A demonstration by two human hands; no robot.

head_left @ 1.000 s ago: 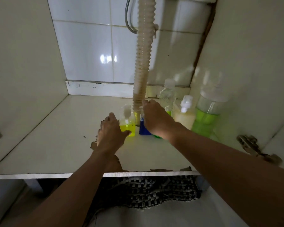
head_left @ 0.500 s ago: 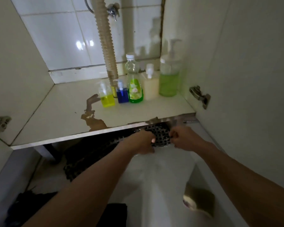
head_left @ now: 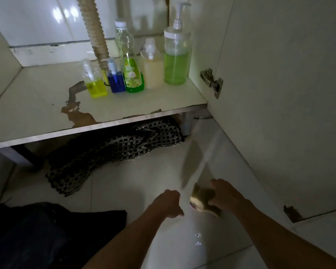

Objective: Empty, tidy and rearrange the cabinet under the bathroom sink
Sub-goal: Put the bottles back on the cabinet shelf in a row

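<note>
Right hand [head_left: 224,193] low, gripping sponge [head_left: 203,199]

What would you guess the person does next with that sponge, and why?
Probably lift the sponge up to the cabinet shelf and wipe it. The right hand grips the sponge down near the floor, the left hand is closed on nothing, and the shelf shows a brown stained patch in front of the five bottles lined up at the back right.

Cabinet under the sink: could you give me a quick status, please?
Right hand gripping a sponge above the floor; left hand fisted, empty. Five bottles lined up on the shelf. Woven mat bunched underneath.
</note>
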